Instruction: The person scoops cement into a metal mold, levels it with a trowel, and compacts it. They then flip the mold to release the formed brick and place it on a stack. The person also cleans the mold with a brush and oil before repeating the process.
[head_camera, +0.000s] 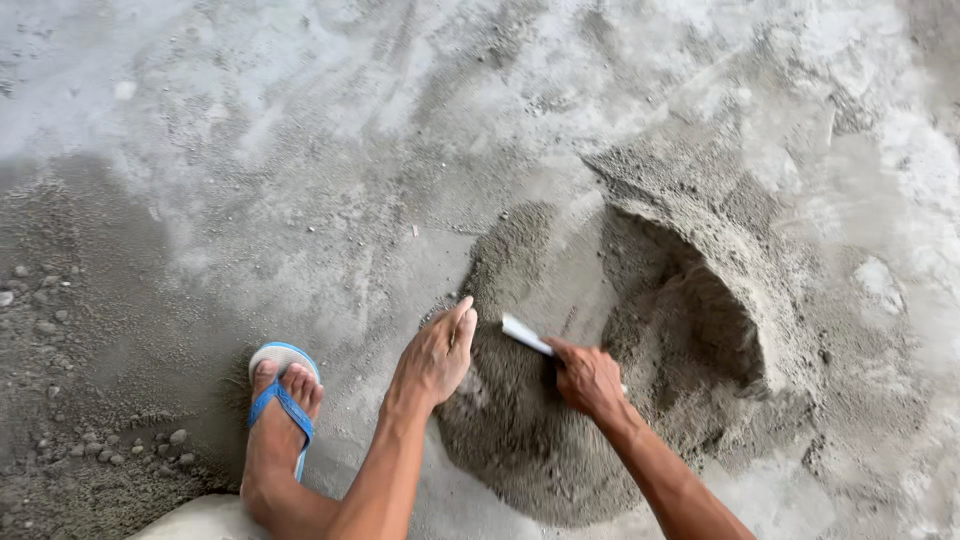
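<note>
While right hand (588, 378) gripping white tool (527, 335); left hand (436, 355) on sand pile (520, 440)

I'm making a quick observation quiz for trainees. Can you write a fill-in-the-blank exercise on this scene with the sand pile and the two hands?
1. The right hand grips a flat ____ tool over the sand pile.
2. The left hand rests ____ on the pile's edge, holding nothing.
3. The foot wears a ____ and white sandal.
4. Small ____ lie scattered on the concrete floor at the far left.

Missing words: white; open; blue; stones
</note>
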